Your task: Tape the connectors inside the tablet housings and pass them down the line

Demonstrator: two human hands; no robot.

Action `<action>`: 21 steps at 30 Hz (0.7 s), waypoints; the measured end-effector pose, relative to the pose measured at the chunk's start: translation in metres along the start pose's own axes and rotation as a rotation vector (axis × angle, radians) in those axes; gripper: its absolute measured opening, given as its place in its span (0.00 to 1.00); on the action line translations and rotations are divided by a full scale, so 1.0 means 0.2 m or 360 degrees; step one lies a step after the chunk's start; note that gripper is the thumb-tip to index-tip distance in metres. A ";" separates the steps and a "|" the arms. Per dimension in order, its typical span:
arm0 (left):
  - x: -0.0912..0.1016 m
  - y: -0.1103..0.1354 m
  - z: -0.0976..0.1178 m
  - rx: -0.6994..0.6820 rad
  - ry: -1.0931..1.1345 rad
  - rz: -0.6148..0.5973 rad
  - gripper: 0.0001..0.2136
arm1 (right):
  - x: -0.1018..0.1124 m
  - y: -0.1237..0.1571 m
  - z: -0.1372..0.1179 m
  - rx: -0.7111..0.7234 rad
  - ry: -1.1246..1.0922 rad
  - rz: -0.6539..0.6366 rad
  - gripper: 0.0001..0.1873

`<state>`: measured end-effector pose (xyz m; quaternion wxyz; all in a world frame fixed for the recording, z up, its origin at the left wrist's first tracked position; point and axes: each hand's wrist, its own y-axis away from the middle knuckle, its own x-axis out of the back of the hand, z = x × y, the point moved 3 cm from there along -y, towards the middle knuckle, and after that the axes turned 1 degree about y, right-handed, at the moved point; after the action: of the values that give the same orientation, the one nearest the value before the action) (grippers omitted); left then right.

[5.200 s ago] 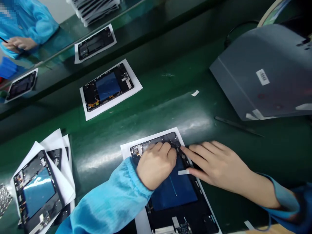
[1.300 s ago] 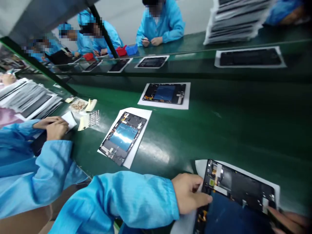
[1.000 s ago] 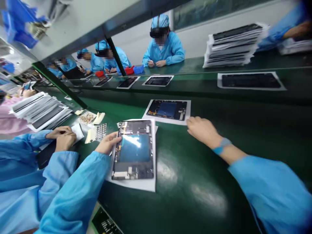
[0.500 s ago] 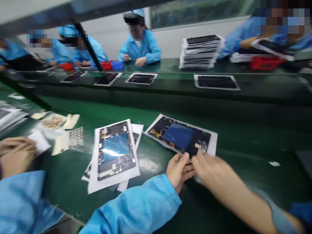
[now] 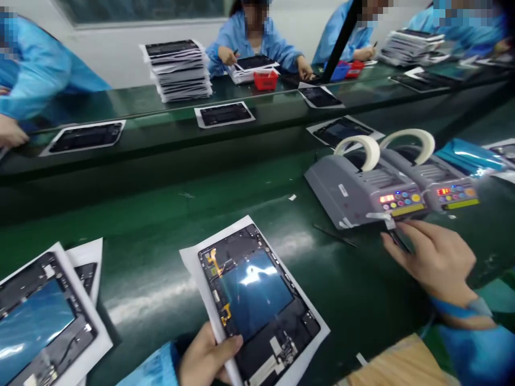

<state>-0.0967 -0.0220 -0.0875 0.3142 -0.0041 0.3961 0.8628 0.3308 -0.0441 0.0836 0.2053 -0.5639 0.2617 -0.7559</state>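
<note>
An opened tablet chassis (image 5: 257,300) with a blue panel lies on a white sheet (image 5: 193,257) in front of me on the green belt. My left hand (image 5: 205,359) grips the near left edge of that sheet and chassis, thumb on top. My right hand (image 5: 432,257) reaches to the front of a grey tape dispenser (image 5: 358,190), fingers extended toward a strip of white tape (image 5: 379,216) at its outlet; whether the fingertips touch the strip is unclear.
A second tape dispenser (image 5: 434,179) stands to the right. A thin black tool (image 5: 333,236) lies on the belt. Another chassis (image 5: 40,321) rests on stacked sheets at the left. Across the raised rail (image 5: 161,134), people in blue coats work beside stacked chassis (image 5: 179,69).
My view swung right. The chassis I was pulling in with both hands now lies in front of me. My right hand has left it and gone to the tape dispenser.
</note>
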 end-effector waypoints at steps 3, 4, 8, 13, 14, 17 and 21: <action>0.12 0.06 0.06 0.0191 -0.0388 -0.0163 0.31 | -0.09 0.01 0.11 0.0186 0.0054 0.0093 0.08; 0.17 0.08 0.10 0.0196 -0.0564 -0.0192 0.29 | -0.09 0.02 0.12 0.0219 0.0061 0.0125 0.06; 0.30 0.18 0.33 -0.0326 -0.1222 0.0180 0.20 | -0.05 0.09 0.13 0.0281 0.0067 0.0204 0.05; 0.26 0.24 0.51 -0.0877 -0.1314 0.0614 0.18 | -0.12 0.22 0.22 0.0178 0.0273 0.0098 0.19; 0.24 0.23 0.52 -0.0932 -0.1298 0.0630 0.18 | -0.15 0.23 0.24 0.0180 0.0289 0.0088 0.20; 0.19 0.20 0.52 -0.1039 -0.1277 0.0610 0.17 | -0.21 0.21 0.23 0.0185 0.0309 0.0142 0.19; 0.17 0.17 0.50 -0.1033 -0.1266 0.0568 0.17 | -0.19 0.12 0.18 0.0146 0.0267 0.0166 0.09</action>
<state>-0.1178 0.0478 -0.0038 0.2711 0.2931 -0.0456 0.9157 0.3758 -0.0450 0.0483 0.2472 -0.4743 0.2721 -0.7999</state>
